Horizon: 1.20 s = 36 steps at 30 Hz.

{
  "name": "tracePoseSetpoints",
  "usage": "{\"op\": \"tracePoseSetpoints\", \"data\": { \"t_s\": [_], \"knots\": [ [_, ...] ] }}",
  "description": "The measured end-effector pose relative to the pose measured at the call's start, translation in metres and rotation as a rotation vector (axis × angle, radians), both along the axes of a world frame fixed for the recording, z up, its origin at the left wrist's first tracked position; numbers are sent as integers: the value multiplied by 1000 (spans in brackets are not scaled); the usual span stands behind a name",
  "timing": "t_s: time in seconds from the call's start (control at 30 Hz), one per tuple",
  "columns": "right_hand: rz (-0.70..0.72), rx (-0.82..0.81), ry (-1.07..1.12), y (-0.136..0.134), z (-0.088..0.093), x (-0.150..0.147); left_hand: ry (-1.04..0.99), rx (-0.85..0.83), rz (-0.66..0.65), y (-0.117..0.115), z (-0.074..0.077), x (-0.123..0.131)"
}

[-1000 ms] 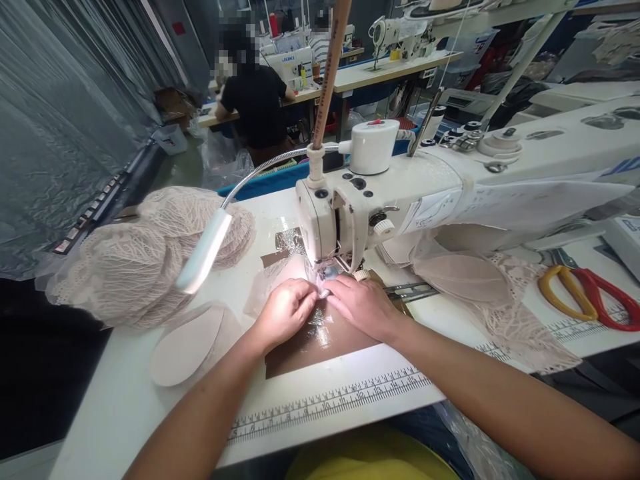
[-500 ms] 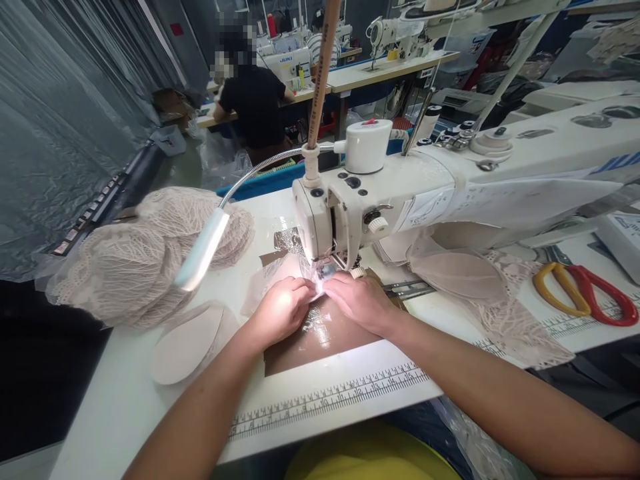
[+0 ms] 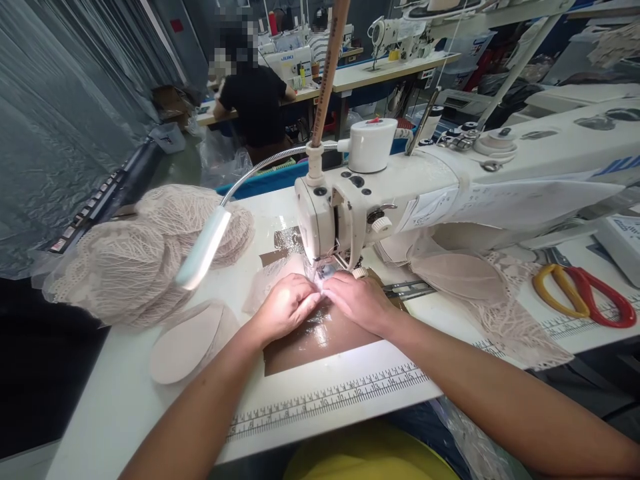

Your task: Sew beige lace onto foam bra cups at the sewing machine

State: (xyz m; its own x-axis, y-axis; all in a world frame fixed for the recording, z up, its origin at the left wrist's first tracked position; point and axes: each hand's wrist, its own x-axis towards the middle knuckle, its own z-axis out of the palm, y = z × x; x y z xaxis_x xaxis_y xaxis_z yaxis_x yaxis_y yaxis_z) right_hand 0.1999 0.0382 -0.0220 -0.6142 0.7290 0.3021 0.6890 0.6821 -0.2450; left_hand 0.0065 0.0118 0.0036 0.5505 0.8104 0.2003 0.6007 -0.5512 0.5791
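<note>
Under the needle area of a white sewing machine (image 3: 320, 213) lies a piece of sheer beige lace fabric (image 3: 273, 277), brightly lit and partly covered by my fingers. My left hand (image 3: 286, 305) is closed on the fabric just left of the presser foot, thumb and fingers pinched together. On the other side, my right hand (image 3: 357, 301) presses its closed fingers on the fabric's edge, close to the left fingertips. Both hands rest over a brown taped sheet (image 3: 320, 343) on the machine bed. The stitching spot itself is mostly hidden.
Stacked lace cups (image 3: 125, 260) lie at left beside a lamp (image 3: 204, 250). A loose beige cup (image 3: 185, 343) sits nearer me. At right are more lace pieces (image 3: 460, 275) and scissors (image 3: 583, 293). A ruler strip (image 3: 325, 403) lines the front edge. A co-worker (image 3: 253, 100) sits beyond.
My left thumb has stretched toward the right fingertips, and the left hand has shifted slightly. The right hand stays nearly in place. The view has moved a little.
</note>
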Motion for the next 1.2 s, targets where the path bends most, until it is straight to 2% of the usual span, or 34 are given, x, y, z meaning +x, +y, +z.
{"op": "tracePoseSetpoints", "data": {
  "t_s": [0.2, 0.37, 0.73, 1.2],
  "knots": [
    [12, -60, 108, 1, -1, 1, 105, 66, 13, -4, -1, 0],
    [13, -75, 137, 2, -3, 1, 33, 124, 23, -2, -7, 0],
    [50, -44, 103, 0, 3, 2, -9, 113, 22, -1, -6, -1],
    [164, 80, 47, -6, -4, 12, 218, 263, 5, -3, -11, -5]
  ]
}}
